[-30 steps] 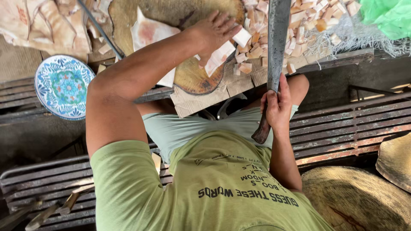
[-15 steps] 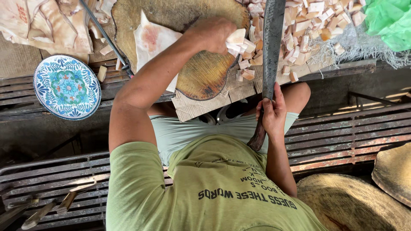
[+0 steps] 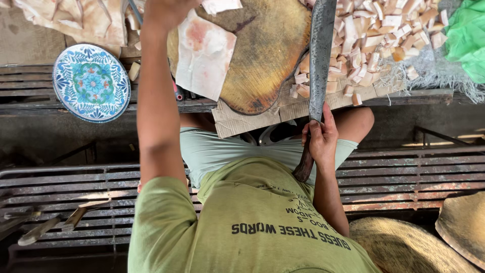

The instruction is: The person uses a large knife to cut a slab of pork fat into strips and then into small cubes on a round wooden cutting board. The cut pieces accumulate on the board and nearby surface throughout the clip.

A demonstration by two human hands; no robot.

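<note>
My right hand (image 3: pixel 320 140) grips the dark handle of a long heavy knife (image 3: pixel 321 55), whose blade lies over the right edge of a round wooden chopping block (image 3: pixel 268 60). My left hand (image 3: pixel 165 9) is raised at the top edge above the block, its fingers closed on a pale cut piece (image 3: pixel 221 5). A flat pale pinkish slab (image 3: pixel 202 53) lies on the left part of the block. To the right of the blade sits a heap of several small pale cut pieces (image 3: pixel 376 33).
A blue patterned plate (image 3: pixel 91 83) lies at the left. Cardboard (image 3: pixel 237 122) sticks out under the block. A green bag (image 3: pixel 467 35) is at the top right. A rusty slatted metal bench (image 3: pixel 404 177) runs under me, with woven straw items (image 3: pixel 404 247) at the bottom right.
My left hand has carried the pale piece from beside the heap to the left, over the block's far side. The knife stays upright in my right hand. The view has shifted.
</note>
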